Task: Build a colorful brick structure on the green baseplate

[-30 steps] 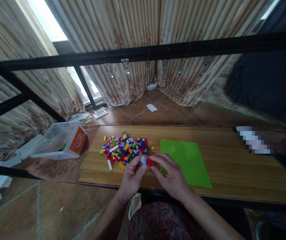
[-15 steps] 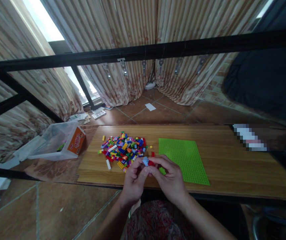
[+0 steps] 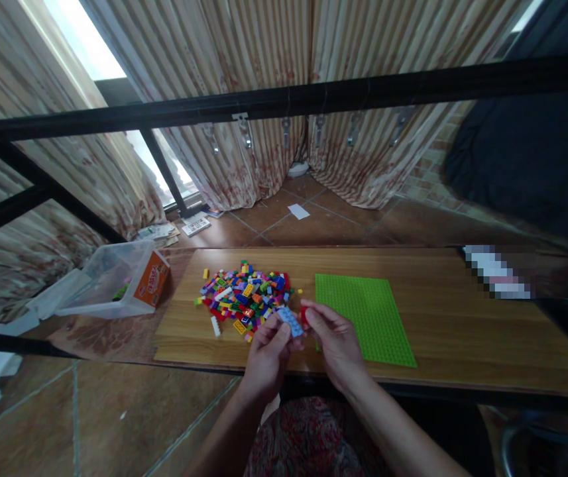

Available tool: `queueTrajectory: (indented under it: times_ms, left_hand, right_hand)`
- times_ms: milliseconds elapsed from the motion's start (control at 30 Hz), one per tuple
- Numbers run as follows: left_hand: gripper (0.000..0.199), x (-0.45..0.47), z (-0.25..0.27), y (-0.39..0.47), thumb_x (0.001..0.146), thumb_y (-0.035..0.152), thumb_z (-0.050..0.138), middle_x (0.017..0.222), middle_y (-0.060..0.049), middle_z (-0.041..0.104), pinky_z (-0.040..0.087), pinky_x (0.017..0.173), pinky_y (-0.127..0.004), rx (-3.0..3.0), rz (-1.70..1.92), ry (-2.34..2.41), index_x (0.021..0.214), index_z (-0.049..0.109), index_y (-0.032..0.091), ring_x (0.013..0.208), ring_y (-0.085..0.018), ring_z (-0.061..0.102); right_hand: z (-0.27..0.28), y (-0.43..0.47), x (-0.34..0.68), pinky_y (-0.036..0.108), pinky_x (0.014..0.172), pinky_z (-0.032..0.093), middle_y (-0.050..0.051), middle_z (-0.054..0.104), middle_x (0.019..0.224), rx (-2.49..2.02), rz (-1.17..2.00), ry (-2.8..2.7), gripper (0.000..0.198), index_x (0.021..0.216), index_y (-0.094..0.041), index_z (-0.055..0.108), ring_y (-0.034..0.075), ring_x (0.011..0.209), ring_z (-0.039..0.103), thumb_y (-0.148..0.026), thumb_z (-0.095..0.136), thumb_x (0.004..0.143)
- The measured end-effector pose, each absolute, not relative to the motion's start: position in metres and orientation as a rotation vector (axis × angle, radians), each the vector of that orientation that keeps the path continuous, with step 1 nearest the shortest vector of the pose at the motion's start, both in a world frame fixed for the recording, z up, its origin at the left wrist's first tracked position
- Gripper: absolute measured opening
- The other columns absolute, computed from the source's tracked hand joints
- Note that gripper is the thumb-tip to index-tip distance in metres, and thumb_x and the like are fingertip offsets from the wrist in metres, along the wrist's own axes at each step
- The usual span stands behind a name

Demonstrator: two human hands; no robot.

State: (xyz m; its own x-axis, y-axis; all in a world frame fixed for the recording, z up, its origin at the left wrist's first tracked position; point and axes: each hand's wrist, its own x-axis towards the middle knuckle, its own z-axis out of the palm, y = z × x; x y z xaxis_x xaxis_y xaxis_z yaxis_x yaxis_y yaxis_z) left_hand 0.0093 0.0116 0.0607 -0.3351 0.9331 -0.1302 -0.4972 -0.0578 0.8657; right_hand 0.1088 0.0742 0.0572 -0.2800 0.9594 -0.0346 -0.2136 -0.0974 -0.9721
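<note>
My left hand (image 3: 270,344) pinches a light blue toy brick (image 3: 290,321) whose studded top faces up. Between thumb and fingers of my right hand (image 3: 334,334) is a small red brick (image 3: 304,315), partly covered by the fingertips. A narrow gap separates the two bricks. Both hands are above the near part of the wooden table (image 3: 443,318). Just beyond my left hand lies a pile of mixed coloured bricks (image 3: 248,291). The green studded baseplate (image 3: 368,311) lies flat to the right, its near left part behind my right hand.
A clear plastic box (image 3: 109,278) with an orange label stands left of the table, a few green pieces inside. A black metal bar (image 3: 284,103) crosses in front of the curtains (image 3: 264,53). A blurred-out object (image 3: 495,271) lies at the table's far right.
My hands have moved apart. The blue brick has turned studs up in my left hand, and the red brick has shifted slightly right and up in my right fingers.
</note>
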Motion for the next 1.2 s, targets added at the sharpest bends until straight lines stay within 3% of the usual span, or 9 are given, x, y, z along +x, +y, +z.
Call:
queueTrajectory:
  times_ms: [200,367,600,767,833,1000,1200]
  left_hand:
    - [0.032,0.004,0.057,0.008,0.083,0.04,0.064,0.097,-0.007,0.064,0.05,0.07,-0.028,0.481,1.601,0.947,0.105,0.066,0.018,0.07,-0.011,0.057]
    - [0.037,-0.001,0.056,0.004,0.08,0.039,0.068,0.093,-0.008,0.066,0.054,0.07,-0.03,0.346,1.544,0.962,0.108,0.065,0.015,0.071,-0.014,0.064]
    - [0.037,-0.022,0.045,0.005,0.073,0.036,0.072,0.084,-0.003,0.066,0.049,0.055,-0.021,0.313,1.508,1.232,0.102,0.065,0.015,0.063,-0.011,0.063]
    - [0.021,-0.038,0.037,0.016,0.077,0.035,0.064,0.068,0.001,0.064,0.043,0.05,-0.022,0.717,1.398,1.651,0.086,0.065,0.016,0.055,-0.012,0.057]
    - [0.018,-0.046,0.035,0.02,0.079,0.031,0.061,0.069,0.0,0.066,0.045,0.054,-0.024,0.958,1.321,1.867,0.089,0.066,0.017,0.06,-0.015,0.06]
    - [0.021,-0.06,0.04,0.029,0.083,0.022,0.057,0.097,-0.009,0.071,0.05,0.079,-0.034,1.394,1.042,2.305,0.101,0.067,0.017,0.088,-0.023,0.067]
    - [0.026,-0.06,0.037,0.03,0.082,0.018,0.059,0.11,-0.009,0.068,0.051,0.089,-0.037,1.505,0.934,2.333,0.108,0.065,0.019,0.1,-0.024,0.065]
  right_hand:
    - [0.026,0.096,0.109,0.036,0.077,0.053,0.006,0.071,0.091,-1.089,1.124,-1.692,0.02,0.095,-0.021,0.072,0.02,0.082,0.066,-0.029,0.061,0.081]
    - [0.006,0.107,0.096,0.034,0.077,0.051,0.007,0.067,0.09,-1.053,0.836,-2.047,0.026,0.101,-0.021,0.07,0.02,0.081,0.063,-0.017,0.052,0.083]
    - [0.004,0.108,0.1,0.034,0.079,0.051,0.008,0.066,0.097,-1.038,0.841,-1.962,0.028,0.107,-0.02,0.066,0.019,0.085,0.062,-0.019,0.049,0.085]
    - [0.003,0.104,0.11,0.034,0.075,0.051,0.008,0.064,0.093,-1.114,0.853,-1.983,0.026,0.104,-0.017,0.066,0.019,0.078,0.062,-0.02,0.05,0.085]
    - [0.004,0.104,0.108,0.034,0.074,0.051,0.009,0.064,0.092,-1.128,0.884,-2.024,0.026,0.105,-0.016,0.065,0.018,0.075,0.062,-0.02,0.05,0.084]
    - [0.006,0.107,0.095,0.034,0.074,0.052,0.009,0.063,0.094,-1.141,0.954,-2.054,0.027,0.105,-0.014,0.065,0.018,0.074,0.062,-0.019,0.051,0.082]
    - [0.006,0.106,0.086,0.034,0.074,0.054,0.009,0.061,0.098,-1.113,1.096,-1.981,0.033,0.113,-0.015,0.061,0.018,0.079,0.062,-0.019,0.05,0.082]
